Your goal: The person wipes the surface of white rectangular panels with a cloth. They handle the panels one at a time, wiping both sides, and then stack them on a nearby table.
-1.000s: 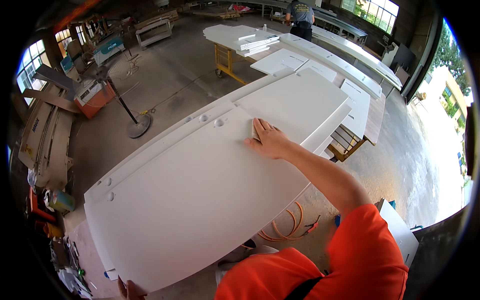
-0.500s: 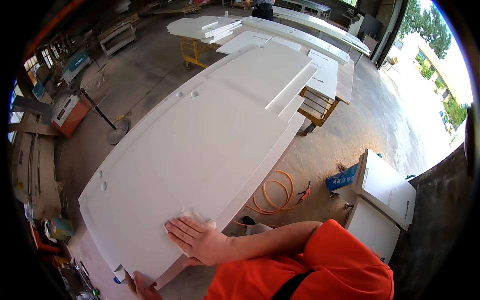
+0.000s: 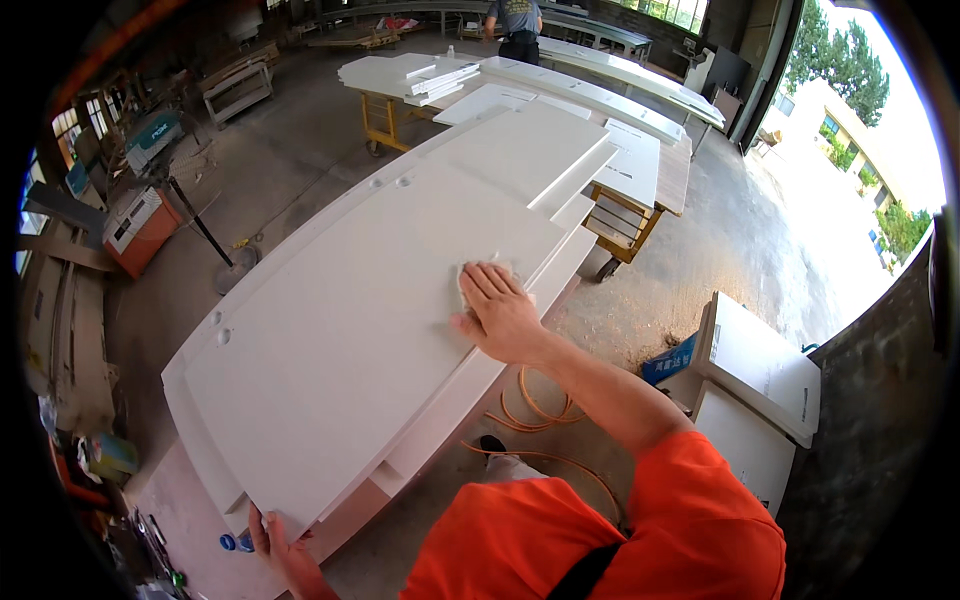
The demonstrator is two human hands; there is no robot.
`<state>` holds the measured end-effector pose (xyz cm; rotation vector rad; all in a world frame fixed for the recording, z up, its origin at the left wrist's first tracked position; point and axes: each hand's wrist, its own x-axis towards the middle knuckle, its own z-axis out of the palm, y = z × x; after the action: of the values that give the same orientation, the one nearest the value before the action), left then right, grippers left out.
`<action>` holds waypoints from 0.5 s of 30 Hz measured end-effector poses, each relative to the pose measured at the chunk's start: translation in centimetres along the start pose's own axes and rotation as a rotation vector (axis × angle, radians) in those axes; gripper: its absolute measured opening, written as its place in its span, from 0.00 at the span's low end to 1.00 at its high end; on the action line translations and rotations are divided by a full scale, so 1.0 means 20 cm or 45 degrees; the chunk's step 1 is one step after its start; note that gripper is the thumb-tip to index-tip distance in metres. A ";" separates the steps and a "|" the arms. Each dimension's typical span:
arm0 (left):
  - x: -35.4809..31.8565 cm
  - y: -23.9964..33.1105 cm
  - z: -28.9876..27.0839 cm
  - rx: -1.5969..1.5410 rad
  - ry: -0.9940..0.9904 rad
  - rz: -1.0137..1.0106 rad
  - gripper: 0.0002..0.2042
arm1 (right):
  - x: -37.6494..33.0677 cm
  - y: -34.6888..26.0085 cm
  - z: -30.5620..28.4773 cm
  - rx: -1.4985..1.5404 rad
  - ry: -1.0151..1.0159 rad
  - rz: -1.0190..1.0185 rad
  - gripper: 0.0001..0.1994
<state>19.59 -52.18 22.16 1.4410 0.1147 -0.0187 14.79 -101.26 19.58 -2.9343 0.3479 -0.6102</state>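
Note:
A large white panel with a raised, rounded-corner face lies across the table before me. Flat on its right side, my right hand presses a thin whitish cloth with fingers stretched out over it. My left hand is down at the panel's near corner, fingers closed about its edge; part of the grip is hidden. Just left of those fingers, a blue-capped plastic bottle shows partly under the corner. Pairs of round recesses run along the panel's left border.
Yellow-framed carts carry more white panels further off. Coiled orange hose lies on the floor at right, near stacked white boards. Tools sit at the lower left. Another person stands at the back.
My right hand has slid with the cloth from the panel's near end, away from me and to the right. My left hand stays at the near corner.

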 end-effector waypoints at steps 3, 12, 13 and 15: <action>0.02 -0.04 -0.05 0.075 -0.027 0.034 0.24 | 0.06 0.19 -0.11 0.118 -0.033 0.188 0.36; 0.08 -0.02 -0.10 -0.342 -0.286 -0.166 0.38 | -0.09 -0.93 0.03 0.214 -0.171 -0.465 0.40; 0.07 0.00 -0.10 -0.398 -0.315 -0.209 0.42 | -0.13 -1.20 0.04 0.272 -0.190 -0.623 0.40; 0.10 -0.02 -0.22 -0.505 -0.408 -0.290 0.46 | -0.19 -1.68 0.12 0.264 -0.142 -0.903 0.38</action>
<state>21.26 -47.76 20.94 1.0082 0.0162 -0.3917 19.12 -67.75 21.54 -2.8156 -0.7510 -0.4999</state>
